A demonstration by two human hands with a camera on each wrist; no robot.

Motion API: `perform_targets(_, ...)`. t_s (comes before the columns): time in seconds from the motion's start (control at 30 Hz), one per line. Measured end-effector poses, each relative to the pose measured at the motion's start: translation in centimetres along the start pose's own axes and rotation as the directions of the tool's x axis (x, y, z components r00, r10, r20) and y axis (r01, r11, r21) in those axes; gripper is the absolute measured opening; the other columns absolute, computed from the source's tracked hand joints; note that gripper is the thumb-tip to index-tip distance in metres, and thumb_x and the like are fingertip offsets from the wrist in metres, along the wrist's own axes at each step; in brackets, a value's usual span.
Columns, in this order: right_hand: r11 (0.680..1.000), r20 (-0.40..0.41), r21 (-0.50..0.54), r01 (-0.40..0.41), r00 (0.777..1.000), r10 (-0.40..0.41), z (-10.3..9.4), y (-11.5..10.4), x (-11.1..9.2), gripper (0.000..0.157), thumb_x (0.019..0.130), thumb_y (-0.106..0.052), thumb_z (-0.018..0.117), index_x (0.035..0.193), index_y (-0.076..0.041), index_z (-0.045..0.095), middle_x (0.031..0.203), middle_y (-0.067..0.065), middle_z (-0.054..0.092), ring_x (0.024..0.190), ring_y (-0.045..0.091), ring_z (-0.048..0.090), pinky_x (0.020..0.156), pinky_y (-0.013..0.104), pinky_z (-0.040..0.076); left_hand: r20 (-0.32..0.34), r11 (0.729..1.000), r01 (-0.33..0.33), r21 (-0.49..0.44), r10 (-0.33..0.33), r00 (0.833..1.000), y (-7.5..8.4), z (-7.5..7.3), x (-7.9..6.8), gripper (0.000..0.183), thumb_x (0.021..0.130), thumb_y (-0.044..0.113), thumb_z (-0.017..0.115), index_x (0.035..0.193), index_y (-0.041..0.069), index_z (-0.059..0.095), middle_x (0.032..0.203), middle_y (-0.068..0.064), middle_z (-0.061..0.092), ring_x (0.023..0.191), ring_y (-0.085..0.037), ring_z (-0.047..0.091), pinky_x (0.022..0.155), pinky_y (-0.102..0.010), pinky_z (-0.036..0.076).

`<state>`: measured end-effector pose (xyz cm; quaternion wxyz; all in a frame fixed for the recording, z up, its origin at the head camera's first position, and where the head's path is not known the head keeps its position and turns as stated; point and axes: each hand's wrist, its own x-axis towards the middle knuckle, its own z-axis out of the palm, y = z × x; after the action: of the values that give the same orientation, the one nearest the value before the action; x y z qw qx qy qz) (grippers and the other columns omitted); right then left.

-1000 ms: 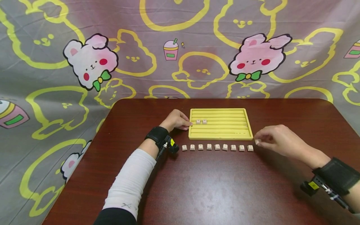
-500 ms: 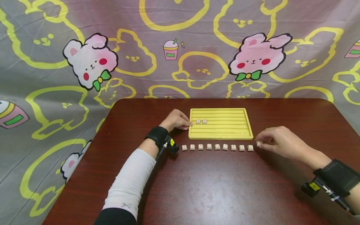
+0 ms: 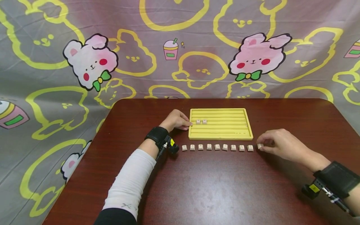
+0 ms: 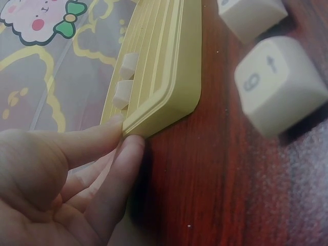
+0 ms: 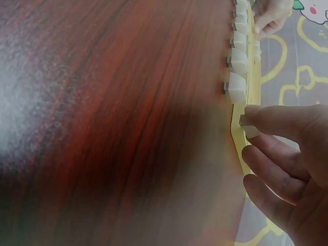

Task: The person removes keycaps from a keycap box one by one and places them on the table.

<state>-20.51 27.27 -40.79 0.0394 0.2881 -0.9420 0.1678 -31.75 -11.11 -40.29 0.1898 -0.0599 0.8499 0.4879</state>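
Observation:
My left hand (image 3: 175, 119) holds the left edge of a shallow yellow tray (image 3: 220, 138) with raised ridges; in the left wrist view, thumb and finger pinch its corner. Two cream keycaps sit side by side on a ridge inside, a left one (image 3: 198, 122) and a right one (image 3: 204, 122). In front of the tray runs a row of several loose keycaps (image 3: 217, 147). At that row's right end, my right hand (image 3: 281, 144) pinches another keycap (image 3: 260, 146) between thumb and fingertip, partly covering it. The right wrist view shows the pinched keycap (image 5: 251, 130) low by the tabletop.
Everything stands on a dark reddish-brown wooden table (image 3: 219, 187) with a glossy reflection. A patterned cloth (image 3: 197, 43) hangs behind its far edge. Up close in the left wrist view, a keycap (image 4: 277, 82) bears a digit and an arrow.
My right hand has come slightly down and to the right with its keycap, toward the row's right end. The left hand, tray and other keycaps have stayed put.

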Motion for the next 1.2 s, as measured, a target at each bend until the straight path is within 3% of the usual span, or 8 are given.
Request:
perform_targets(0.43,1.000,0.010,-0.005,-0.003,1.000,0.003,0.47,0.33,-0.14,0.018,0.080,-0.012,0.082,0.093,-0.022,0.076,0.088,-0.013,0.071,0.084,0.007,0.066,0.073,0.035,0.059,0.000,1.000,-0.002,0.001,0.002,1.000,-0.04,0.00,0.05,0.026,0.085,0.004,0.077,0.106,-0.008,0.069,0.079,-0.010,0.067,0.057,-0.010,0.066,0.064,-0.026,0.064)
perform_targets(1.2,1.000,0.032,-0.003,-0.002,1.000,0.002,1.00,0.47,-0.01,0.017,0.081,-0.013,0.081,0.090,-0.025,0.075,0.085,-0.015,0.069,0.082,0.005,0.063,0.070,0.031,0.057,0.013,1.000,0.010,-0.016,-0.010,1.000,-0.07,-0.12,0.02,0.028,0.085,0.005,0.077,0.107,-0.009,0.068,0.077,-0.008,0.064,0.055,-0.009,0.065,0.062,-0.024,0.063)
